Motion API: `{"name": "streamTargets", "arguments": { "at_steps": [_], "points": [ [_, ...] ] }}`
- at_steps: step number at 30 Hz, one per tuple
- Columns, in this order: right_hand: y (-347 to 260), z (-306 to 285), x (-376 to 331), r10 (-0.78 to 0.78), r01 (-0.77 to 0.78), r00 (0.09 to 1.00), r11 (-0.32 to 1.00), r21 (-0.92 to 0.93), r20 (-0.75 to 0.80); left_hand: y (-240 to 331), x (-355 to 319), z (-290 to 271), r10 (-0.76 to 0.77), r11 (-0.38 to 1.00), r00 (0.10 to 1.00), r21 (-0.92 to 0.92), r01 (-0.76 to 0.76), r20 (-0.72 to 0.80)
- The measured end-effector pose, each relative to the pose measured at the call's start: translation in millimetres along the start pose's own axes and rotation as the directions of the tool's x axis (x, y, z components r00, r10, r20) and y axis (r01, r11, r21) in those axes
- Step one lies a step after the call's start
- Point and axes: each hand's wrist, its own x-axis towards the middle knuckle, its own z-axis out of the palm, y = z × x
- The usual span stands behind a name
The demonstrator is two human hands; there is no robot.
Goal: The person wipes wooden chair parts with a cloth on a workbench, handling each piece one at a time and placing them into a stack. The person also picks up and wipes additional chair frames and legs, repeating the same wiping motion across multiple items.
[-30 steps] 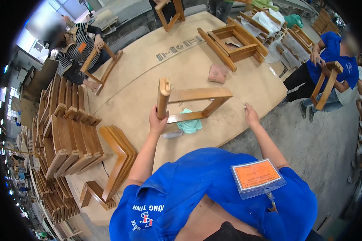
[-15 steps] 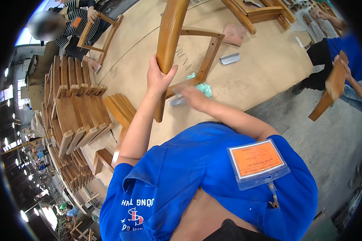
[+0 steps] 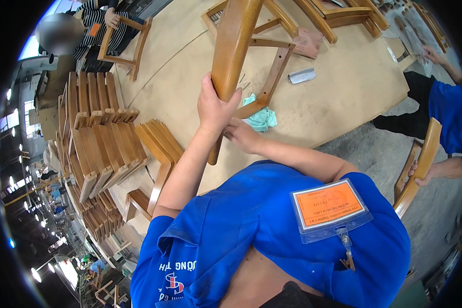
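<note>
Wide plywood bench (image 3: pixel 344 97) partly covered, wooden chair frame (image 3: pixel 241 46) raised above it, top cut off, left hand (image 3: pixel 215 105) clenched around its leg, right hand (image 3: pixel 241 136) half hidden behind, its grip not discernible, teal cloth (image 3: pixel 261 119) partly concealed.

Honey-brown chair frame (image 3: pixel 234 49) – teal cloth (image 3: pixel 260 118) – tan table (image 3: pixel 344 92)

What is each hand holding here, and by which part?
The left hand grips a wooden chair frame around its thick leg, toward the lower end. The right hand sits just below, beside that leg; whether it grips anything cannot be told.
</note>
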Motion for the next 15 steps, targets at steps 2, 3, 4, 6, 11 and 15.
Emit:
{"name": "streamTargets", "arguments": {
  "at_steps": [2, 3, 4, 6, 11, 15],
  "points": [
    [10.9, -4.7, -1.5, -0.060, 0.063, 0.998, 0.989, -0.132, 0.026, 0.3, 0.8, -0.4, 0.013, 0.999, 1.000, 0.029, -0.014, 0.015],
    [24.3, -17.3, -2.4, 0.064, -0.066, 0.998, 0.995, -0.070, -0.020, 0.9, 1.8, -0.9, 0.027, 0.999, 1.000, 0.035, -0.027, 0.016],
    [38.6, -29.8, -4.0, 0.116, -0.125, 0.991, 0.981, -0.149, -0.065, 2.2, 1.4, -1.8, 0.016, 0.999, 1.000, 0.049, -0.017, 0.018],
    [53.2, -33.1, -4.2, 0.262, -0.263, 0.964, 0.934, -0.242, -0.038, 7.2, 0.5, -2.3, 0.001, 0.998, 1.000, 0.063, -0.003, 0.022],
    [50.5, -7.8, -3.3, 0.020, -0.019, 0.994, 1.000, 0.012, -0.104, 24.2, 2.1, 3.9, 0.040, 0.993, 0.998, 0.109, -0.044, 0.039],
    [46.3, -12.3, 1.6, 0.019, 0.001, 0.998, 0.954, 0.300, -0.065, 24.9, 6.3, 7.8, 0.052, 0.994, 0.997, 0.089, -0.057, 0.060]
  ]
}}
